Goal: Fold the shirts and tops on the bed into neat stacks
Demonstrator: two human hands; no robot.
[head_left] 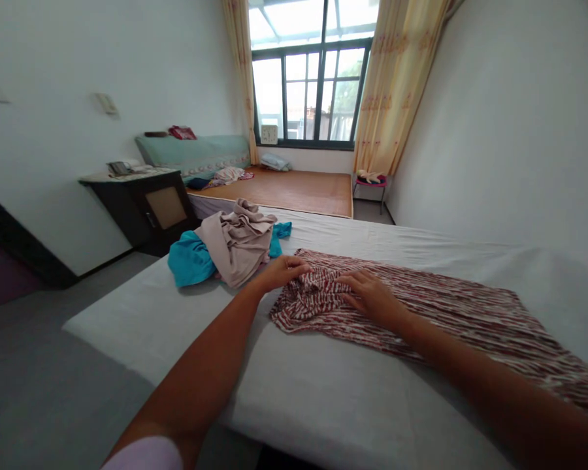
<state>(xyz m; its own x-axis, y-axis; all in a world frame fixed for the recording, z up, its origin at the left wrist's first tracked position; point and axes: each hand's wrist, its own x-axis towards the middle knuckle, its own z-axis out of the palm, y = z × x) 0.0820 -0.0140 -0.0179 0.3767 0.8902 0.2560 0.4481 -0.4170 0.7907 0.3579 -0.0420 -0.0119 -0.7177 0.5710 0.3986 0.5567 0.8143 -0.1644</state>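
A red-and-white striped garment (451, 313) lies spread across the grey-white bed (333, 398), its left end bunched up. My left hand (285, 270) rests on that bunched end, fingers curled on the cloth's upper corner. My right hand (370, 295) lies on the same end a little to the right, fingers bent and pressing into the folds. Both forearms reach in from the bottom of the view.
A beige garment (240, 241) is heaped on a teal one (191, 261) at the bed's far left edge. Beyond stand a dark cabinet (147, 209), a second bed with a brown mat (294, 189), a small pink stool (371, 183) and a curtained window (313, 91).
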